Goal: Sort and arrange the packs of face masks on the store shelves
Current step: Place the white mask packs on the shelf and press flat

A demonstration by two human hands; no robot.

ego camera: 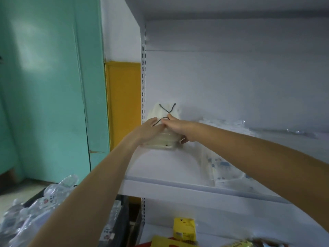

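Both forearms (99, 175) are stretching over the white shelf (160, 177). Mask pack (164, 111) is standing in its back-left corner between the hands: left hand (148, 130) is pressing flat, straight fingers against it, and right hand (178, 128) is gripping its right edge, fingers curled.

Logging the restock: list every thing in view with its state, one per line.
mask pack: upright in the back-left corner of the shelf, between both hands.
left hand: fingers straight, pressing the pack's left side.
right hand: grips the pack's right side.
printed pack: lying flat on the shelf, untouched.
yellow pack: upright on the lower shelf.
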